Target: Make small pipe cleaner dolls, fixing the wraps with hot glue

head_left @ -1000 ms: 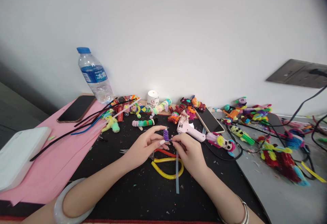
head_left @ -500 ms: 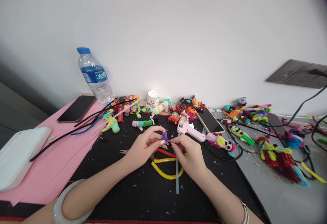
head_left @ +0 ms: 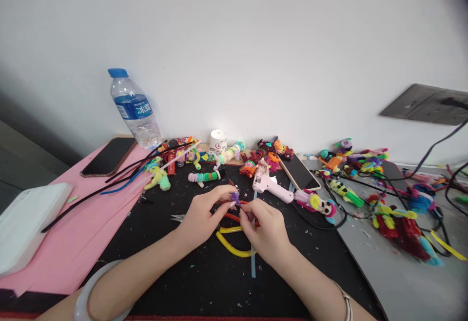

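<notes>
Between my hands is a small coil of purple pipe cleaner [head_left: 235, 197]. My left hand [head_left: 204, 212] pinches the coil from the left with thumb and fingers. The fingertips of my right hand [head_left: 263, 222] are closed on the pipe cleaner's tail, just right of the coil. Below them on the black mat [head_left: 204, 277] lie tools with yellow handles [head_left: 234, 250] and red handles [head_left: 229, 217], partly covered by my hands. Pointed metal tips [head_left: 178, 218] stick out left of my left hand. Under my right hand runs a translucent strip [head_left: 253, 265].
A pink glue gun [head_left: 272, 188] and a phone [head_left: 300, 172] lie behind my right hand. Several pipe-cleaner figures [head_left: 321, 205] are strewn to the right. A bottle [head_left: 135, 111], another phone [head_left: 108, 156] and a white box [head_left: 34, 223] are at left; a paper cup [head_left: 218, 140] stands against the wall.
My right hand has shifted slightly left and down, closer to my left hand. My left fingers now cover more of the purple coil's top. The view has moved very slightly.
</notes>
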{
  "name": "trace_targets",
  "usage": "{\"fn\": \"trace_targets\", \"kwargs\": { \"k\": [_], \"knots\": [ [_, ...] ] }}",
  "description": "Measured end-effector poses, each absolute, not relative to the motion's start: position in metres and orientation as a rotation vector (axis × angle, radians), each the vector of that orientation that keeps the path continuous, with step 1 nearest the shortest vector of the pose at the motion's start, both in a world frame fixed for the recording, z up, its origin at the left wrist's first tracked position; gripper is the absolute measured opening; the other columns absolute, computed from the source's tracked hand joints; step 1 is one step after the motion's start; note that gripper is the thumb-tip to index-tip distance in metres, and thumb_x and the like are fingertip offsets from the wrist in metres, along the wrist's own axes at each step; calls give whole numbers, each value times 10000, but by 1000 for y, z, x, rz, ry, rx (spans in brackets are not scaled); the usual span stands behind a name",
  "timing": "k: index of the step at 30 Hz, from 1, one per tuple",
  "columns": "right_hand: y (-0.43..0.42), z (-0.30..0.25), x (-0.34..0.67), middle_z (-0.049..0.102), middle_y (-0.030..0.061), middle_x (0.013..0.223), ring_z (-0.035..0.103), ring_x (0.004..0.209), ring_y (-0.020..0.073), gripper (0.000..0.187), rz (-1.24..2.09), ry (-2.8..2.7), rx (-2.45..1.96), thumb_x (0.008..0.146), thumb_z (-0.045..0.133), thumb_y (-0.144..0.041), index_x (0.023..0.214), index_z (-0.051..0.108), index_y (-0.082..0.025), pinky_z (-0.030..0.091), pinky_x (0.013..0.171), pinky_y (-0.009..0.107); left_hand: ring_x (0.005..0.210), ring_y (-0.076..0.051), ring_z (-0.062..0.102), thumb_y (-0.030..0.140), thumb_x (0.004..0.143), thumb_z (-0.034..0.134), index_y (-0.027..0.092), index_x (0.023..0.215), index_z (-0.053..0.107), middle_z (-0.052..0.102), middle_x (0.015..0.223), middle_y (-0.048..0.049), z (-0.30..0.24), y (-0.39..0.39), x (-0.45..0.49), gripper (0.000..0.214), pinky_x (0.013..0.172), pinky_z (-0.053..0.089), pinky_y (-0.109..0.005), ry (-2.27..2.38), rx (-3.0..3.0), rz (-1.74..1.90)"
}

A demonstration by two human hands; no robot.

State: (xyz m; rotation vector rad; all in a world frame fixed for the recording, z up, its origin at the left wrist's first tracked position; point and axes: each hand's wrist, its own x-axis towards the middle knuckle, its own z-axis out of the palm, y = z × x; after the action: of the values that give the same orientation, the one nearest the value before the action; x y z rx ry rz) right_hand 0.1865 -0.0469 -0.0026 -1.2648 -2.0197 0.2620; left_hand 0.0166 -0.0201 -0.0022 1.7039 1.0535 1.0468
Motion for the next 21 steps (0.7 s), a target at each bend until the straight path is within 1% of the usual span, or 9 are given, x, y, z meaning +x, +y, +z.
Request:
{"fn": "trace_targets", "kwargs": {
  "k": [3,6,8,11,13,16,17,19,21],
  "knots": [
    [-47,0,188,522,-6,639,485,550,110,120,322,-2045,-1225,854,471,-172,860,590,-167,372,531,218,856,-185,656,232,825,556,233,1047,586,691,913,-23,-1,-18,16,224,805,485,-270,1063,1661,1075],
    [-45,3,194,563,11,721,511,594,119,176,374,-1998,-1233,863,451,-171,985,578,-170,392,564,229,806,-171,659,234,836,546,226,1093,525,679,858,-18,0,-14,16,257,755,503,-267,980,1449,1060],
    [-44,5,198,579,20,748,521,613,128,186,396,-1958,-1251,872,435,-179,996,574,-171,401,581,241,778,-162,659,235,833,558,217,1118,486,672,841,-18,0,-12,16,294,757,508,-277,902,1309,1057],
    [-42,6,202,589,24,751,523,618,137,185,414,-1935,-1255,883,418,-193,963,583,-172,405,587,254,782,-152,653,239,826,580,221,1153,454,666,834,-15,0,-10,16,351,794,505,-302,803,1142,1048],
    [-40,5,203,587,22,756,509,593,131,187,403,-1914,-1266,881,415,-188,967,580,-174,402,574,254,808,-150,647,245,822,592,233,1174,445,665,841,-18,0,-10,17,382,808,500,-309,749,1032,1024],
    [-35,4,206,575,19,767,500,590,136,197,332,-1875,-1325,865,417,-168,1005,555,-184,412,583,263,768,-127,636,256,809,616,241,1181,453,664,842,-22,0,-11,17,406,797,497,-297,675,892,978],
    [-32,4,207,578,30,796,518,638,152,212,279,-1863,-1355,854,417,-156,1020,545,-185,424,618,278,746,-117,630,258,804,624,243,1181,458,663,836,-21,0,-12,17,412,793,496,-291,655,859,967],
    [-26,3,212,586,73,913,540,813,206,270,133,-1841,-1449,808,425,-120,1051,528,-178,431,730,333,733,-106,622,257,795,640,252,1184,463,664,830,-16,1,-12,16,428,793,493,-279,628,806,955],
    [-19,2,217,561,119,1062,500,977,268,367,-6,-1827,-1608,737,447,-92,1090,514,-168,402,817,399,756,-106,627,245,787,652,262,1188,463,670,845,-17,1,-11,16,443,808,491,-274,620,763,956]
  ]
}}
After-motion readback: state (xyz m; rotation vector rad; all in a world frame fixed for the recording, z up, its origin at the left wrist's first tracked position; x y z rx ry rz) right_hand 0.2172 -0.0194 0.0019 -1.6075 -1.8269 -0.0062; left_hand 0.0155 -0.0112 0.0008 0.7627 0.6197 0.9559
